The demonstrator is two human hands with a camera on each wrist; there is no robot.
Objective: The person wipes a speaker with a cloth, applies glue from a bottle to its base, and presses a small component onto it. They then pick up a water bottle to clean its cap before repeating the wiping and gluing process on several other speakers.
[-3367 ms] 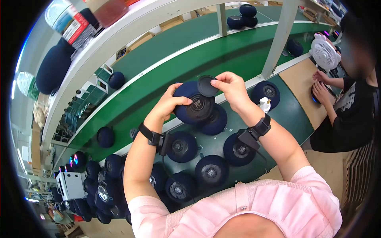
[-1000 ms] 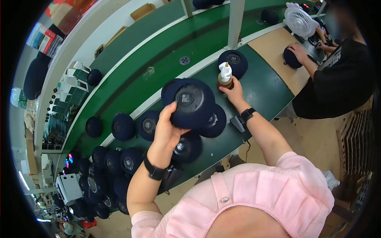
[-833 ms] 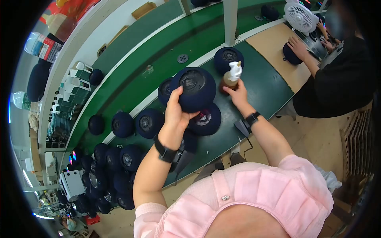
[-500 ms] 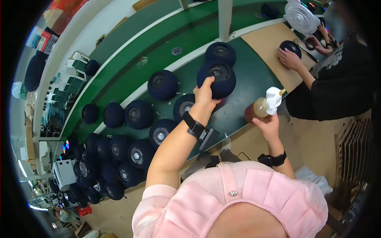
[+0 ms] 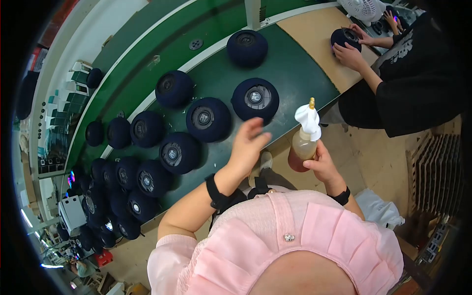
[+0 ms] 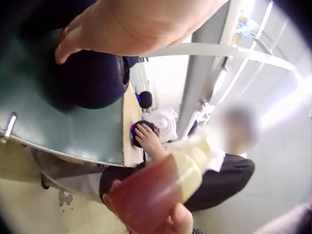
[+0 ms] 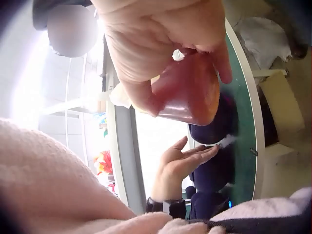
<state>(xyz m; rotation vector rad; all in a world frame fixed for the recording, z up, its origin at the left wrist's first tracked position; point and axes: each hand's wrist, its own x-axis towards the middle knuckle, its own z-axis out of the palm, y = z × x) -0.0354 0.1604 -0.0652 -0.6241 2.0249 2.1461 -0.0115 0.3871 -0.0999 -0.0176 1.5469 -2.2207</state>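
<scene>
In the head view my right hand (image 5: 324, 164) holds a squeeze bottle (image 5: 301, 150) upright, thumb and fingers around its body. Reddish-brown liquid fills its lower part; white wrapping (image 5: 308, 118) covers the neck below a brass-coloured tip (image 5: 311, 103). The right wrist view shows the same grip, the bottle (image 7: 190, 92) beneath my palm. My left hand (image 5: 248, 145) is empty, its fingers loosely bent over the bench's front edge. Just beyond them sits a round navy fabric-covered speaker (image 5: 255, 101), its dark base ring and pale centre label facing up. Another speaker (image 5: 209, 119) stands left of it.
More navy speakers (image 5: 180, 153) stand along the green bench (image 5: 295, 64) and crowd its left end near a white box (image 5: 72, 212). On the right, a person in black (image 5: 413, 83) handles a speaker (image 5: 345, 39) over a brown board (image 5: 314, 29). A white bag (image 5: 376, 209) lies on the floor.
Earlier my left hand held a speaker and my right a black disc; then my right hand took the bottle and brought it toward me. My left hand has released the speaker onto the bench.
</scene>
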